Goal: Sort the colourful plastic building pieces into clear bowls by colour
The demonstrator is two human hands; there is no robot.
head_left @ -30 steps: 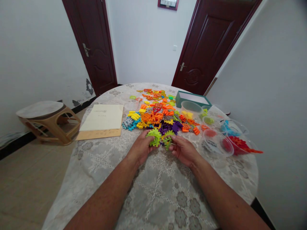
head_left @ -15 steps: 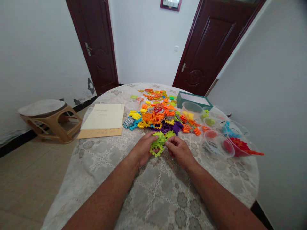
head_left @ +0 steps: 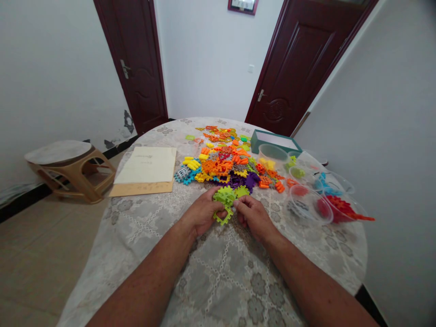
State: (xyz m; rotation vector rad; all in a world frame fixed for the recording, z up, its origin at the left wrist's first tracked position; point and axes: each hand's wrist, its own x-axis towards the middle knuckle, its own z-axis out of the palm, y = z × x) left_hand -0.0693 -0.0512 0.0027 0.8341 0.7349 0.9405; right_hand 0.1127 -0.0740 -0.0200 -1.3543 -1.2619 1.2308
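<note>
Low over the table, my left hand (head_left: pixel 203 212) is closed around lime-green toothed building pieces (head_left: pixel 225 196), several of which look joined together. One of them, at the bottom, has a square opening. My right hand (head_left: pixel 252 214) pinches the right side of the same green pieces between thumb and forefinger. Just beyond the fingers lies another green toothed piece (head_left: pixel 242 191); whether it is joined to the held ones I cannot tell. A heap of mixed building pieces (head_left: pixel 218 167) in orange, yellow, blue and purple sits right behind my hands.
To the right stand clear plastic tubs (head_left: pixel 310 210) holding sorted pieces, among them a red bunch (head_left: pixel 340 209). Behind them is a dark green box (head_left: pixel 275 141). Papers on a brown envelope (head_left: pixel 143 188) lie at the left. A patterned cloth (head_left: pixel 221 281) covers the table.
My left thumb has shifted down and back on the green pieces, and their upper part has tilted slightly. The right hand keeps its pinch almost unmoved.
</note>
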